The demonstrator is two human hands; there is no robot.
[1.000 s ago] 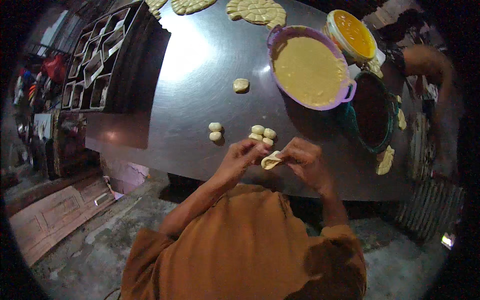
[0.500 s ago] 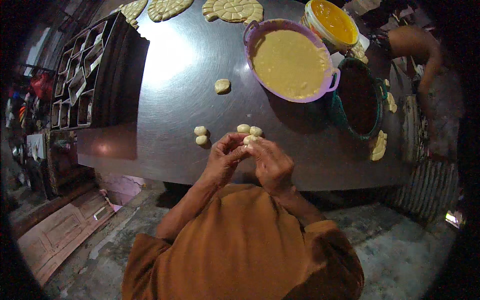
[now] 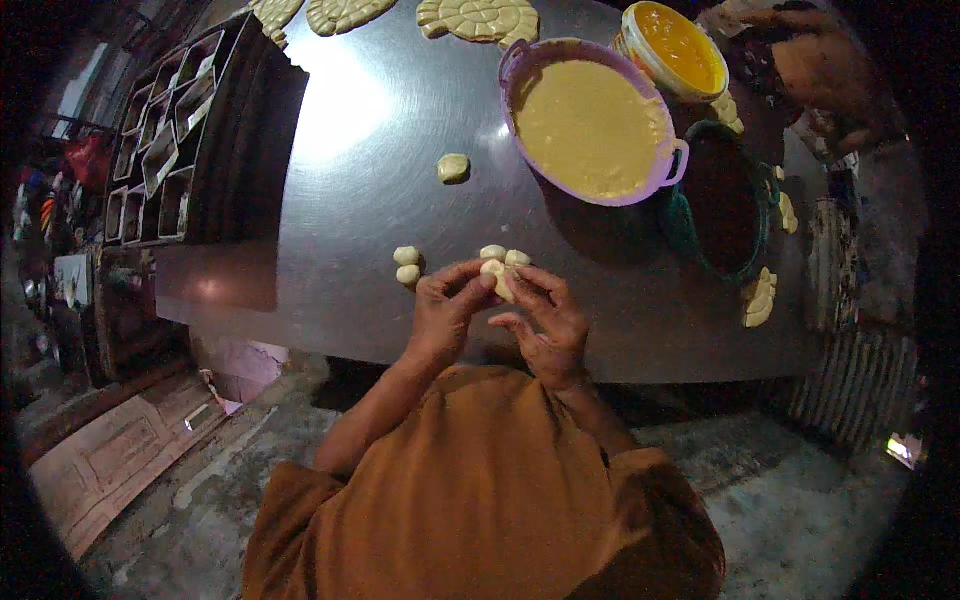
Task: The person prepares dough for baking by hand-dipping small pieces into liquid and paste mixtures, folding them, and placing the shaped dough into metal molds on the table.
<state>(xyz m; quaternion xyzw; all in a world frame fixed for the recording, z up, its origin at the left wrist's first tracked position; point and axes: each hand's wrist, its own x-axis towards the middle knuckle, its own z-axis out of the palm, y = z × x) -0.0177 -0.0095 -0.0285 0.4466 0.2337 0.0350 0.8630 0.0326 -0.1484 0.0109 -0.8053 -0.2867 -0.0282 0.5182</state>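
Note:
A small pale dough piece (image 3: 501, 284) is pinched between the thumb and fingers of my left hand (image 3: 443, 305), just above the near part of the metal table. Against its right side rest the fingertips of my right hand (image 3: 552, 325), whose thumb stands apart below. Just beyond the fingers lie two dough balls (image 3: 517, 258) side by side. Another pair of dough balls (image 3: 407, 273) touches left of my left hand. Farther off sits a single larger dough lump (image 3: 453, 168).
A purple basin (image 3: 672, 165) of pale batter stands at far right, beside a bucket (image 3: 722, 88) of yellow-orange contents and a dark green tub (image 3: 680, 222). Shaped dough pieces (image 3: 480, 20) lie along the far edge. A rack of metal moulds (image 3: 160, 160) stands left. Another person (image 3: 820, 75) is at far right.
My right thumb has come away from the dough and dropped lower, parting from its fingers. My left hand keeps its pinch on the dough piece. The whole view has shifted slightly.

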